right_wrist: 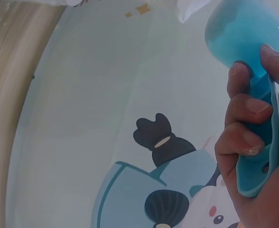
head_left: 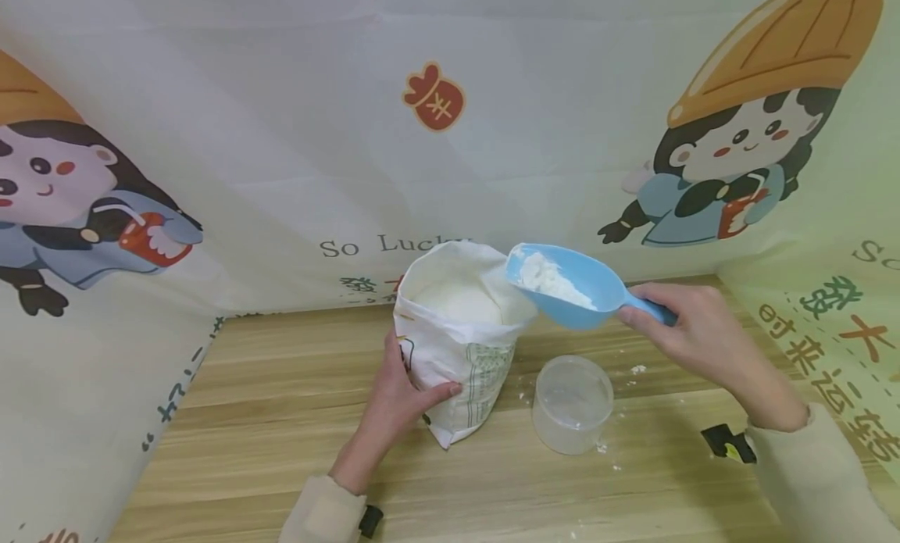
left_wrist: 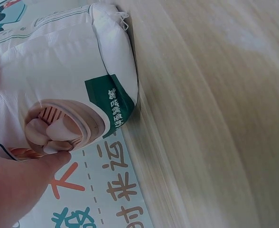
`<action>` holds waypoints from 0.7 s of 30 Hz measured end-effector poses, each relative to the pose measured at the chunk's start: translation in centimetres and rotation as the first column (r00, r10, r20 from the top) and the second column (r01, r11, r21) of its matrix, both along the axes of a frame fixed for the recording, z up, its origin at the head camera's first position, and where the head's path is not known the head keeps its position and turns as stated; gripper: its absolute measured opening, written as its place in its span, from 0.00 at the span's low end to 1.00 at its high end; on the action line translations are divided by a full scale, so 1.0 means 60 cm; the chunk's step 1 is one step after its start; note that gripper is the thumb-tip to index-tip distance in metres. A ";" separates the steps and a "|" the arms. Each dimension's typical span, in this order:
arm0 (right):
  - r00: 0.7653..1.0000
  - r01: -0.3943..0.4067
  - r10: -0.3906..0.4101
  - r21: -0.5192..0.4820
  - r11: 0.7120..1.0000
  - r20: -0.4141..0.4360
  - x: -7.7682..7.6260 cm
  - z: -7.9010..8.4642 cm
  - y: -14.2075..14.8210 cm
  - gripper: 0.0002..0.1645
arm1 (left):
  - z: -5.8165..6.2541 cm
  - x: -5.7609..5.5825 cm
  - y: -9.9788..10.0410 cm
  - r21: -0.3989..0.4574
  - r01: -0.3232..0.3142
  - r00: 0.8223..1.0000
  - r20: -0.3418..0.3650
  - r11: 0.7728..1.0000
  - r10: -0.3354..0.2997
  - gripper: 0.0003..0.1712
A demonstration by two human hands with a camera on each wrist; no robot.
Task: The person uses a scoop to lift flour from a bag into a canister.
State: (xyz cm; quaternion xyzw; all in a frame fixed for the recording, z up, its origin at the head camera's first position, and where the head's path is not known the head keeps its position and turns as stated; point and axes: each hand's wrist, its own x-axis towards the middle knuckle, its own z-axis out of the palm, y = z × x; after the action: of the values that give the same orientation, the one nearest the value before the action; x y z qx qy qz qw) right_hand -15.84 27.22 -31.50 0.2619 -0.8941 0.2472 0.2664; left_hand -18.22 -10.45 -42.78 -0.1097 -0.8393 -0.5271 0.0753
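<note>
An open white flour bag [head_left: 450, 371] stands on the wooden table, with white flour [head_left: 457, 299] visible inside its mouth. My left hand [head_left: 401, 391] grips the bag's left side, thumb across the front. In the left wrist view the bag [left_wrist: 59, 71] shows a printed bamboo steamer and a green label. My right hand [head_left: 696, 328] holds a blue scoop [head_left: 576, 281] by its handle, fingers curled round it in the right wrist view. White powder lies in the scoop, whose tip is beside the bag's rim. Below the scoop stands a clear round plastic tub [head_left: 573, 402].
Small spills of white powder [head_left: 637, 369] dot the tabletop [head_left: 281, 418] around the tub. A printed cloth [head_left: 281, 98] hangs behind the table and on both sides, close behind the bag. Black straps show at both sleeve cuffs.
</note>
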 end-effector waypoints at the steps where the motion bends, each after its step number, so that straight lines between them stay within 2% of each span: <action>1: 1.000 0.000 0.000 0.004 1.000 -0.003 0.002 -0.001 0.003 0.11 | 0.000 0.000 0.000 -0.003 -0.003 1.000 0.002 1.000 0.003 0.74; 21: 0.998 0.047 -0.050 0.066 0.997 0.033 0.044 -0.030 0.071 0.13 | 0.000 0.001 0.000 -0.006 -0.001 1.000 -0.002 1.000 0.001 0.75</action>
State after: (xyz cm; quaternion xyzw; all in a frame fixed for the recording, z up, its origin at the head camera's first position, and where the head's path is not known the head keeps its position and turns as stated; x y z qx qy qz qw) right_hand -13.22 31.46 -33.27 0.2444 -0.9122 0.2156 0.2482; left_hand -18.18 -10.45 -42.78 -0.1102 -0.8409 -0.5243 0.0762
